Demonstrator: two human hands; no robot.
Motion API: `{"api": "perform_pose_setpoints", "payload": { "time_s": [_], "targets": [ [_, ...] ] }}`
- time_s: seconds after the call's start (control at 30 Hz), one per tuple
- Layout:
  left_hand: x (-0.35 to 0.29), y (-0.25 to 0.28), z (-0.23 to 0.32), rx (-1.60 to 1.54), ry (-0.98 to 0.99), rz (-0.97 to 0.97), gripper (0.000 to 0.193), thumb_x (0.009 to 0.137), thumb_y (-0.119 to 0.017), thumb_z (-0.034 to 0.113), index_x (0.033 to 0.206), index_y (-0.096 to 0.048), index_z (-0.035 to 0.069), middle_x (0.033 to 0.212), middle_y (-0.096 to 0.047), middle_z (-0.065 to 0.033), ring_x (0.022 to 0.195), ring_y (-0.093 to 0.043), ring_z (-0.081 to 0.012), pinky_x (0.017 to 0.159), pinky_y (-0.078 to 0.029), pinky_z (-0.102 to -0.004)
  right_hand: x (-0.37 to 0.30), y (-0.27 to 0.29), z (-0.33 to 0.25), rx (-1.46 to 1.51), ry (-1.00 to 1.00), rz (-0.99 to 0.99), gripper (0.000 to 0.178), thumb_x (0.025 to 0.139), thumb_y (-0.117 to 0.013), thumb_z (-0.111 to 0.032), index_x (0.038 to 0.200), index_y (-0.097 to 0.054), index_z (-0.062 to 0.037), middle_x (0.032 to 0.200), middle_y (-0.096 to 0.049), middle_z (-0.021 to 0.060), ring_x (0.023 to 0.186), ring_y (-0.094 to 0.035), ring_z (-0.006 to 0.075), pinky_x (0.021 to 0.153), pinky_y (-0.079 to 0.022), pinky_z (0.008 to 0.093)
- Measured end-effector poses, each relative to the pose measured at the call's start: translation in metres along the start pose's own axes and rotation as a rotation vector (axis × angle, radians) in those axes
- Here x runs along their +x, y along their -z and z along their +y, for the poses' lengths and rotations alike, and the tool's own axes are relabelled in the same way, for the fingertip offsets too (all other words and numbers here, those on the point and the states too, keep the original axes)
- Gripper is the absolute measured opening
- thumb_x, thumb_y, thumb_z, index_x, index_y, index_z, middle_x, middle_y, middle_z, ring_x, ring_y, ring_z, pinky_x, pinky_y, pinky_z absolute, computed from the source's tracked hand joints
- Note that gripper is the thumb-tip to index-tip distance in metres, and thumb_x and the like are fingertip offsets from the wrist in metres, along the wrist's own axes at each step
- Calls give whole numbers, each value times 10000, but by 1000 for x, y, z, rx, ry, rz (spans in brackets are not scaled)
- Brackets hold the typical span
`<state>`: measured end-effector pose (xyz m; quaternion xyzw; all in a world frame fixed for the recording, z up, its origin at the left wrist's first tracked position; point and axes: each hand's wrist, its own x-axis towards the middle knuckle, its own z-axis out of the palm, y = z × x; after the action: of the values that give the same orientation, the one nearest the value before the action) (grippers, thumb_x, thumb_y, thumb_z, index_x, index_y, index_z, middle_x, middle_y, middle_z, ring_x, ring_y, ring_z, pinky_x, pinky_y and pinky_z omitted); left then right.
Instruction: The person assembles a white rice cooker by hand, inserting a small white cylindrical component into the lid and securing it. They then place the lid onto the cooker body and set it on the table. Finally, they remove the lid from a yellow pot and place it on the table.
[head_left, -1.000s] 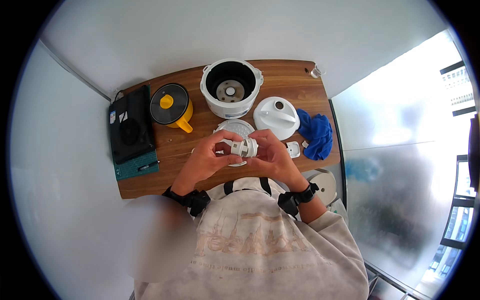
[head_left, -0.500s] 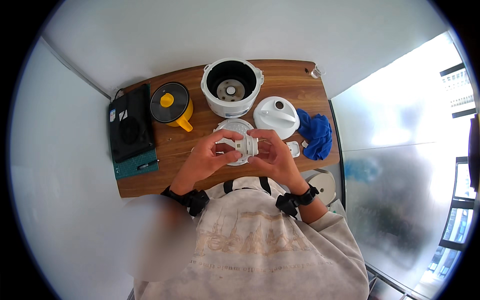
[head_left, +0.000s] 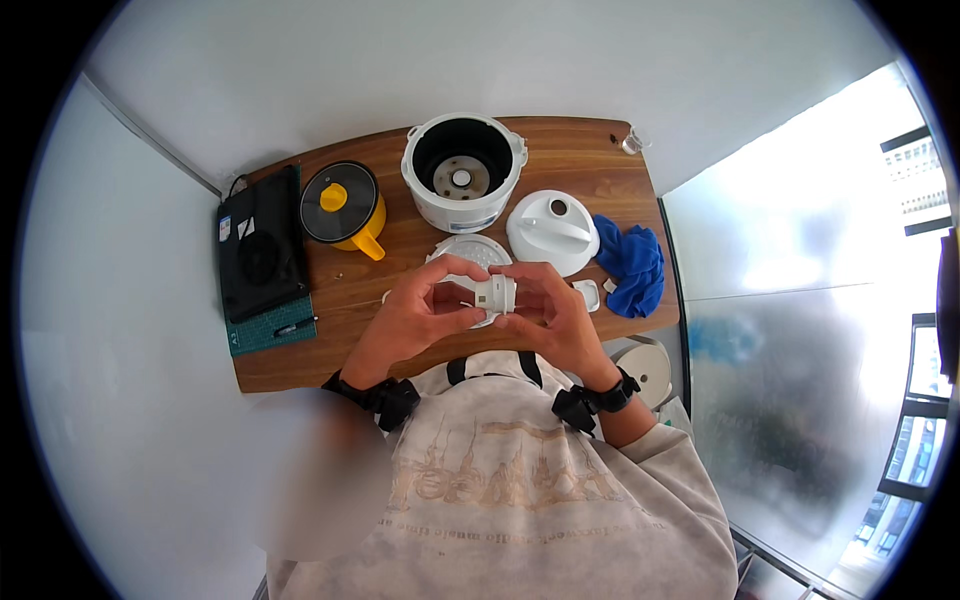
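Between my two hands is a small white cylindrical plastic part (head_left: 497,294) with a stepped collar and a little square opening. The fingers of my left hand (head_left: 420,308) grip its left end. My right hand (head_left: 556,315) pinches its right end. Below them on the table lies a round white disc with small holes (head_left: 470,246), partly hidden by the hands. Behind it stands a white electric cooker body (head_left: 458,213), its dark inside uncovered. A white domed lid (head_left: 553,244) with a round hole and a raised handle bar sits right of the disc.
At the left, a yellow pot (head_left: 372,225) has a dark glass lid. Farther left, a flat black appliance (head_left: 262,250) rests on a green cutting mat (head_left: 262,338) with a pen (head_left: 296,326). A blue cloth (head_left: 635,268) and a small white piece (head_left: 588,294) lie right; a clear cup (head_left: 631,144) stands far right.
The small white part has turned a little between my fingers, so its collar shows from another angle. Both hands have stayed almost in place.
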<state>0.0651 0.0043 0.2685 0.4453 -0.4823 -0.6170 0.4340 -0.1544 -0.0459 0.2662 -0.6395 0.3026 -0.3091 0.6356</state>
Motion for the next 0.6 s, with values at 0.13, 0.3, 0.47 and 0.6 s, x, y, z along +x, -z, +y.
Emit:
{"api": "perform_pose_setpoints", "payload": {
  "time_s": [0.13,0.3,0.47,0.6],
  "targets": [
    [0,-1,-1,6,-15,33,407,836,-750,17,1198,-567,57,1205,-574,-70,1026,-626,-164,897,-528,-282,-3,-3,-9,-80,8,33,502,852,-746,-25,1292,-507,-23,1287,-620,144,1081,-665,213,905,-572,337],
    [0,0,-7,1,-95,43,390,831,-733,-4,1186,-588,67,1172,-611,-56,1052,-640,-152,880,-541,-275,-4,-1,-3,-86,10,51,502,850,-755,-43,1283,-503,-7,1209,-646,172,1036,-684,213,878,-577,330],
    [0,-2,-8,27,-132,29,358,829,-737,-10,1154,-611,69,1174,-614,-51,1070,-640,-162,897,-544,-284,-3,-1,1,-60,-36,73,502,857,-762,-79,1280,-501,-2,1157,-663,173,993,-698,206,853,-584,329],
    [0,-2,-7,50,-180,20,347,835,-737,-12,1148,-614,73,1192,-615,-57,1079,-644,-174,917,-548,-297,-3,-2,2,-58,-32,67,498,859,-764,-86,1276,-506,0,1159,-663,175,992,-699,204,839,-589,333]
  ]
}}
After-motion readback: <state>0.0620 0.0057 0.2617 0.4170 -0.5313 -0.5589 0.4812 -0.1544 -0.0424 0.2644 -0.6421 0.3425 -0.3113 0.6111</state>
